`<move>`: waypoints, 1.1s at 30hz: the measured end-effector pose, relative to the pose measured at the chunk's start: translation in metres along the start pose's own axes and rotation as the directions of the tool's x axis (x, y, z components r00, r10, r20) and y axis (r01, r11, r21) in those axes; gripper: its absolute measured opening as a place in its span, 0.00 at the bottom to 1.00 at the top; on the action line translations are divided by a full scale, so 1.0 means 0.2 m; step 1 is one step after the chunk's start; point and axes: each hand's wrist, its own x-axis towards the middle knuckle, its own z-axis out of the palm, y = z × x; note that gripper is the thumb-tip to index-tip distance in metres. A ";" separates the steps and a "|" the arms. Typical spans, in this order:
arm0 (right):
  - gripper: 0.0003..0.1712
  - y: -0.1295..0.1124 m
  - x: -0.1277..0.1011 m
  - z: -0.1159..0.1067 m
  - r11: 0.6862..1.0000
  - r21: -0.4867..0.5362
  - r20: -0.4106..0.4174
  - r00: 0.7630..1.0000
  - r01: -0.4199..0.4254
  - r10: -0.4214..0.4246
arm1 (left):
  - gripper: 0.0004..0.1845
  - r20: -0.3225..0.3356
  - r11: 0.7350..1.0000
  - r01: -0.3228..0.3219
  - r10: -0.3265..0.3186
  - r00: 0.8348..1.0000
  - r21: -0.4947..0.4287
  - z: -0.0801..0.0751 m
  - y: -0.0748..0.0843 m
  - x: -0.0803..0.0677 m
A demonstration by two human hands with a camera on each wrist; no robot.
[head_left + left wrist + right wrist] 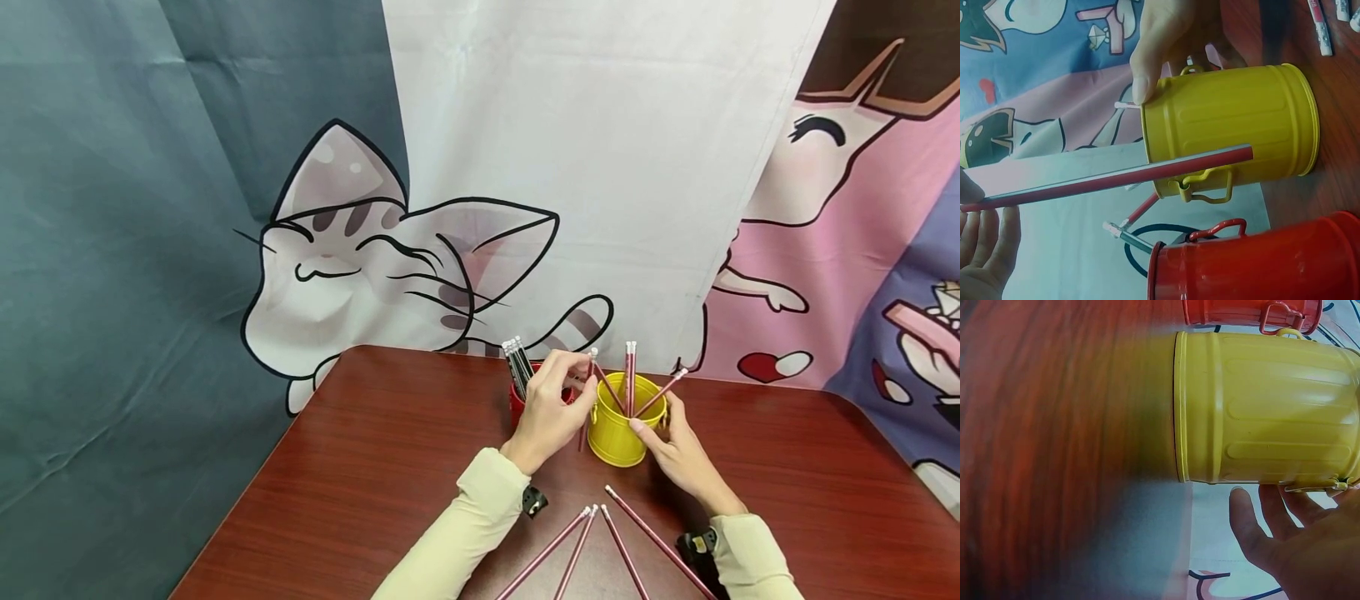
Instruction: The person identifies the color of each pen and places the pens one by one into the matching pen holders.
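My left hand (551,404) pinches a maroon pencil (584,431) and holds it upright between the red bucket (516,406) and the yellow bucket (613,433). In the left wrist view the pencil (1122,177) crosses in front of the yellow bucket (1235,125), outside it. My right hand (678,454) cups the yellow bucket's right side, thumb on the front. Its fingers (1285,531) lie by the yellow bucket (1266,406). Several maroon pencils (631,377) stand in the yellow bucket. Dark pencils (517,367) stand in the red one.
Several more maroon pencils (600,542) lie loose on the brown table (375,500) near its front edge, between my forearms. A cartoon-print cloth (450,208) hangs behind the table. The red bucket (1260,262) stands close beside the yellow one.
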 end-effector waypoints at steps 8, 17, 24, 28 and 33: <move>0.37 0.02 0.00 0.01 1.000 0.003 0.000 1.000 -0.004 0.004 | 0.12 0.038 0.999 -0.034 0.034 0.999 -0.008 0.03 0.00 0.05; 0.36 -0.13 -0.01 -0.02 1.000 -0.030 -0.007 1.000 -0.010 0.010 | 0.11 0.036 0.997 -0.076 0.075 0.997 0.030 0.04 0.00 0.16; 0.35 -0.13 -0.01 -0.02 1.000 -0.026 0.001 1.000 -0.013 0.013 | 0.12 0.039 0.995 -0.095 0.095 0.995 0.008 0.04 -0.01 0.26; 0.35 -0.10 0.00 -0.01 1.000 -0.005 0.008 1.000 -0.009 0.009 | 0.12 0.045 0.996 -0.089 0.089 0.995 -0.008 0.04 -0.01 0.32; 0.37 0.01 0.01 0.00 1.000 -0.009 0.009 1.000 -0.010 0.010 | 0.12 0.058 0.995 -0.095 0.095 0.994 0.013 0.06 0.00 0.34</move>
